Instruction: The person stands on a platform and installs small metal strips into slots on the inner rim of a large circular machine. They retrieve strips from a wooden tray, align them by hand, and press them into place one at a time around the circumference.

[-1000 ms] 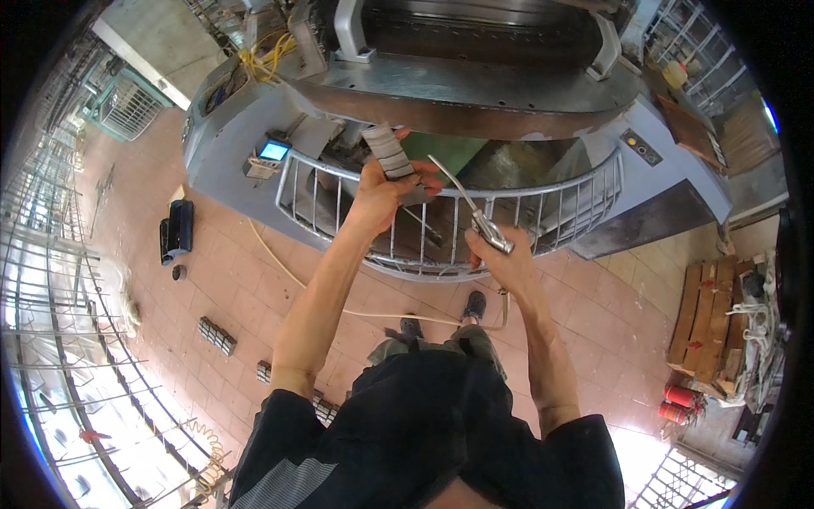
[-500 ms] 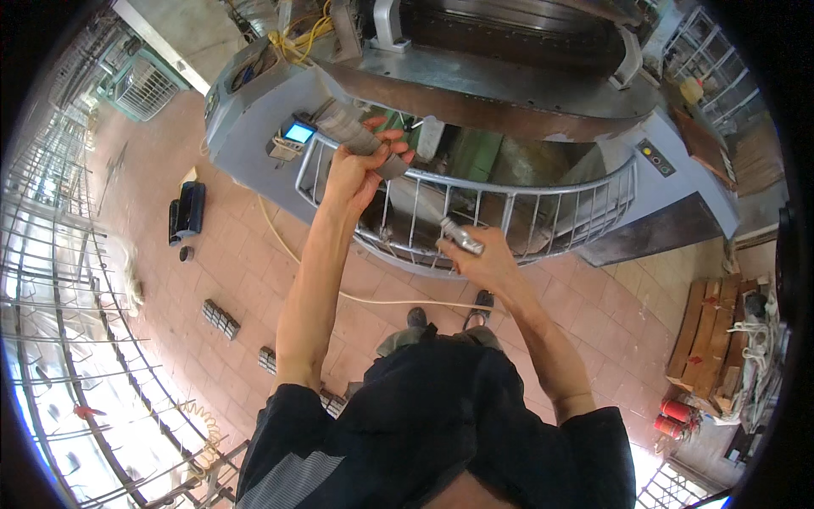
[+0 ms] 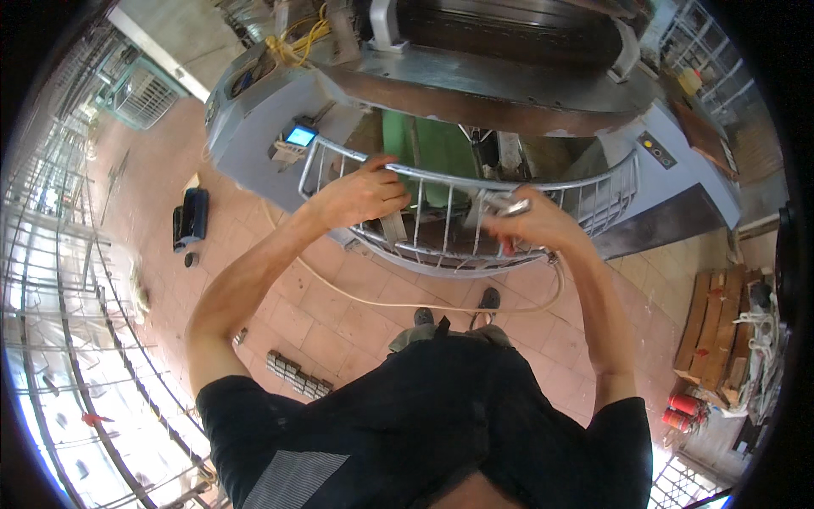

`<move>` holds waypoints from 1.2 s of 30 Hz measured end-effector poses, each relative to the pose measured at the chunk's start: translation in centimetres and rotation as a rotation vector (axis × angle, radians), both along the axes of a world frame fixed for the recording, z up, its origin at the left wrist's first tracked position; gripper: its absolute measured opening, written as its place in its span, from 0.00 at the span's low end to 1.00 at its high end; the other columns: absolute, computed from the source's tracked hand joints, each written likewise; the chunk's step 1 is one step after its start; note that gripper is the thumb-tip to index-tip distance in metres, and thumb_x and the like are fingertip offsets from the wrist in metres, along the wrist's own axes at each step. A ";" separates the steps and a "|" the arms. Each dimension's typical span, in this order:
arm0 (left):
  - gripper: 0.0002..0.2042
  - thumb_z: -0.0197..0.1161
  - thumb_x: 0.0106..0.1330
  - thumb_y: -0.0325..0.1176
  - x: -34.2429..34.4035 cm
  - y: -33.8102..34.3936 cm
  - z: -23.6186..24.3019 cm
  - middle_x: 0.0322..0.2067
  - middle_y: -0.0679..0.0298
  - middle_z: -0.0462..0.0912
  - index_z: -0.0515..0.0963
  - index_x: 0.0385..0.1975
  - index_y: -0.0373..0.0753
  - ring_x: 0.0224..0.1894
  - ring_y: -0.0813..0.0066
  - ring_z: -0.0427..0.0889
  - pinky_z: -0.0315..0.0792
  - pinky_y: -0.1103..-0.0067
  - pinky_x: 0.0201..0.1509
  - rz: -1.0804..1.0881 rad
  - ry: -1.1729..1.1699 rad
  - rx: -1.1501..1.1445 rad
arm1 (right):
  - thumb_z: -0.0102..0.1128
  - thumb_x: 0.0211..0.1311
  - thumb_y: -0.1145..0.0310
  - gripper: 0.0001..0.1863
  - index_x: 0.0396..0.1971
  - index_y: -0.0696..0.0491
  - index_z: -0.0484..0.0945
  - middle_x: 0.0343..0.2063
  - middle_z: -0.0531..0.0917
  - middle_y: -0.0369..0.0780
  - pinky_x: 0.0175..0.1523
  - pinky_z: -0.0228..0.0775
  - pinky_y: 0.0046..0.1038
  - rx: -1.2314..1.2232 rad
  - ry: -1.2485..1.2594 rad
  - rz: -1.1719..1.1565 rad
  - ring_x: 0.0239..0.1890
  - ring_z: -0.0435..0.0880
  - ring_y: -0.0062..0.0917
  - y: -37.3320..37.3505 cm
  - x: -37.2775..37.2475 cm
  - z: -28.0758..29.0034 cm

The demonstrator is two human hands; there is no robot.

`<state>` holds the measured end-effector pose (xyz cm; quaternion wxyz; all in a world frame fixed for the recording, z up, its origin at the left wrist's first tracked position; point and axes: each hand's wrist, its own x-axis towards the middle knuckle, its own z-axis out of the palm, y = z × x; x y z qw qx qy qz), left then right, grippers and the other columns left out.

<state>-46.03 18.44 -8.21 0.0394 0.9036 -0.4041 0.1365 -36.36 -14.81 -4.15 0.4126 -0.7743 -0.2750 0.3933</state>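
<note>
My left hand (image 3: 369, 197) is closed at the top bar of the curved metal railing (image 3: 509, 183), its knuckles up. A pale grey strip (image 3: 393, 229) shows just below its fingers; whether the hand grips that strip or the bar is hidden. Farther right, my right hand (image 3: 534, 222) is wrapped round a silver air blow gun (image 3: 506, 204), blurred by motion and held over the railing. A beige hose (image 3: 441, 306) loops over the floor and rises to my right wrist.
Behind the railing stands a big grey machine (image 3: 263, 119) with a small lit screen (image 3: 301, 136) and a button panel (image 3: 655, 150). Dark block rows (image 3: 298, 375) and a black case (image 3: 190, 217) lie on the tiled floor. Wooden boards (image 3: 712, 327) and red cylinders (image 3: 681, 412) are at right.
My left hand has come down to the railing; the ribbed grey piece it held up is no longer plainly visible. My right hand has moved right and up with the blow gun, drawing the hose along.
</note>
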 end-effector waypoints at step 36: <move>0.20 0.57 0.68 0.16 24.3 -7.1 1.8 0.47 0.50 0.84 0.69 0.60 0.25 0.46 0.61 0.86 0.76 0.68 0.60 0.480 -0.008 -1.680 | 0.54 0.65 0.69 0.14 0.47 0.55 0.79 0.34 0.84 0.53 0.39 0.75 0.44 -0.303 -1.176 -1.150 0.34 0.84 0.45 -32.2 37.8 -23.8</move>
